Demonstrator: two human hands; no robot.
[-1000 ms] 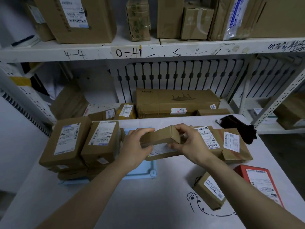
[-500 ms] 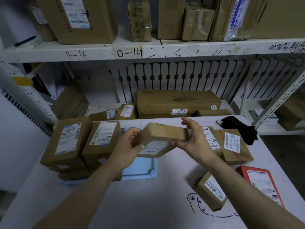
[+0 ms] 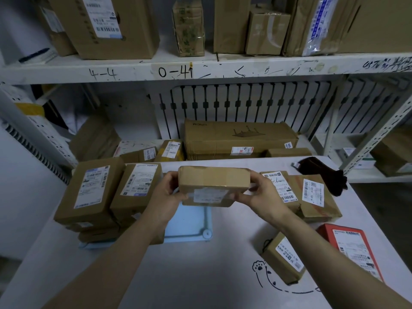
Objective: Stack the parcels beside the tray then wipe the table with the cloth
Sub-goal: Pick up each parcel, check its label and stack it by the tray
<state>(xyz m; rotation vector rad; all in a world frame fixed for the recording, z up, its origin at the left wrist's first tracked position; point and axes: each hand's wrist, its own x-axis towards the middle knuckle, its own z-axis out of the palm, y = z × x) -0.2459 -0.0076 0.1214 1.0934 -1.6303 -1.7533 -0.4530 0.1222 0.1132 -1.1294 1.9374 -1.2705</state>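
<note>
I hold a brown cardboard parcel (image 3: 213,186) in the air above the light blue tray (image 3: 189,224). My left hand (image 3: 166,195) grips its left end and my right hand (image 3: 260,197) grips its right end. Two stacks of labelled parcels (image 3: 91,192) (image 3: 136,190) stand on the left part of the tray. To the right of the tray lie two brown parcels (image 3: 281,188) (image 3: 316,197). A small brown parcel (image 3: 283,257) and a red parcel (image 3: 350,248) lie at the front right. A dark cloth (image 3: 321,172) lies at the table's far right.
The white table (image 3: 200,275) carries a paw drawing at the front right. Behind it a low shelf holds a long carton (image 3: 238,139) and smaller boxes. An upper shelf (image 3: 200,70) with cartons runs overhead. A metal rack post (image 3: 379,134) stands at the right.
The parcel in my hands was lifted off the pile at the right and has turned and moved left and up. It now sits level over the tray, with both hands on its ends.
</note>
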